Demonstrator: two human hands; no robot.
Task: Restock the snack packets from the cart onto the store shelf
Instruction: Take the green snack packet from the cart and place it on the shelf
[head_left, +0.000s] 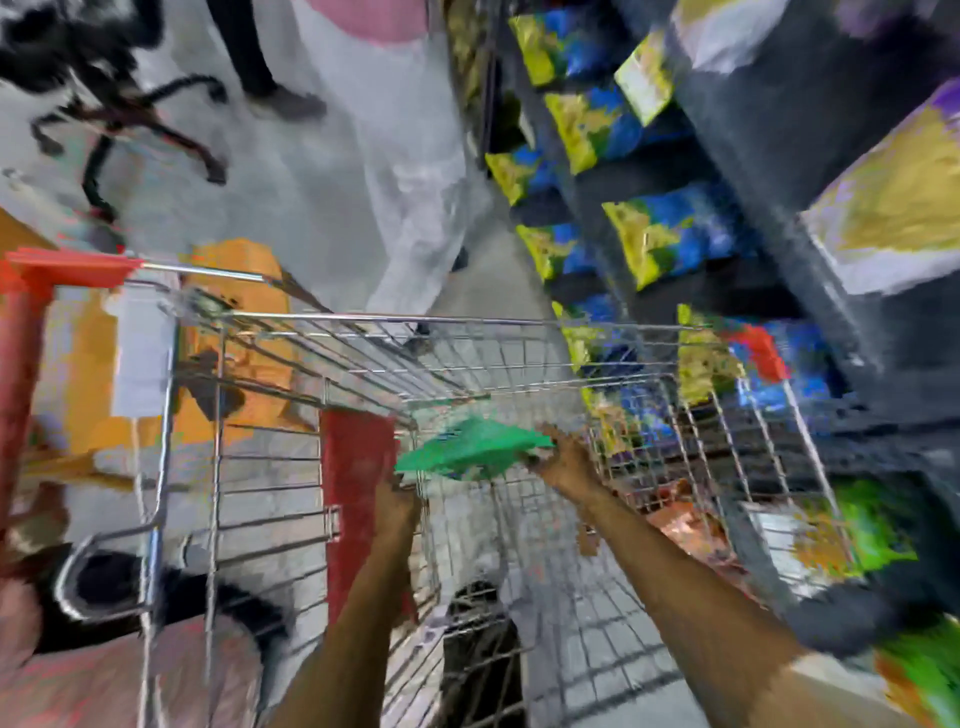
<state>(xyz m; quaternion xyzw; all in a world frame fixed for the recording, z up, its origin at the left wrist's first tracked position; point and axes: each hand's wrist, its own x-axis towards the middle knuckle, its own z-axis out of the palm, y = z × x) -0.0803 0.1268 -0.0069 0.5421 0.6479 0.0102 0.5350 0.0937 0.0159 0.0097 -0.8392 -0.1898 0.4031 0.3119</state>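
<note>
Both my arms reach down into a wire shopping cart (363, 318). My right hand (563, 457) grips the right end of a green snack packet (467, 449) held inside the basket. My left hand (396, 506) is closed just under the packet's left corner; blur hides whether it touches the packet or the cart's wire. To the right stands the dark store shelf (779, 171), lined with blue and yellow snack packets (670, 234). The whole view is smeared by motion.
A person in white clothing (410, 171) stands beyond the cart in the aisle. An office chair base (119, 119) is at the far left. Orange cartons (88, 395) lie left of the cart. Green packets (872, 525) sit on the lower shelf at right.
</note>
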